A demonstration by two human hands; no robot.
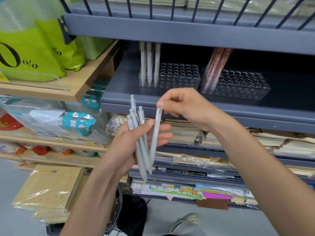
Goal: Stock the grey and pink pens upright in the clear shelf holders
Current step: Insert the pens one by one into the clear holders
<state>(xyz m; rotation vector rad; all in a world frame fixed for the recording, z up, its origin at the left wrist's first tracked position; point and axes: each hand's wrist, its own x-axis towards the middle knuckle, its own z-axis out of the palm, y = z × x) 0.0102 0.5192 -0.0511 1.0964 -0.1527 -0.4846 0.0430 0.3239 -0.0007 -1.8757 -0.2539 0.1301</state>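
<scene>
Here, below and in front of the left clear holder (pixel 180 82), a person's left hand (pixel 129 142) grips a bundle of grey pens (pixel 141 150). The fingers are curled round the barrels and the clicker ends point up, seemingly so that each pen can be drawn off ready to drop in tip first. The right hand (pixel 185 108), nearer that holder, pinches the top of a single grey pen (pixel 156 133) between thumb and forefinger, its other fingers loosely curled. The pen's lower end lies against the bundle. Three standing grey pens (pixel 149 65) fill the holder's left end, upright and tips down, and most of its holes are free. Just right of it sits a second clear holder (pixel 247 89), where blurred pink pens (pixel 214 68) lean at its near-left corner.
</scene>
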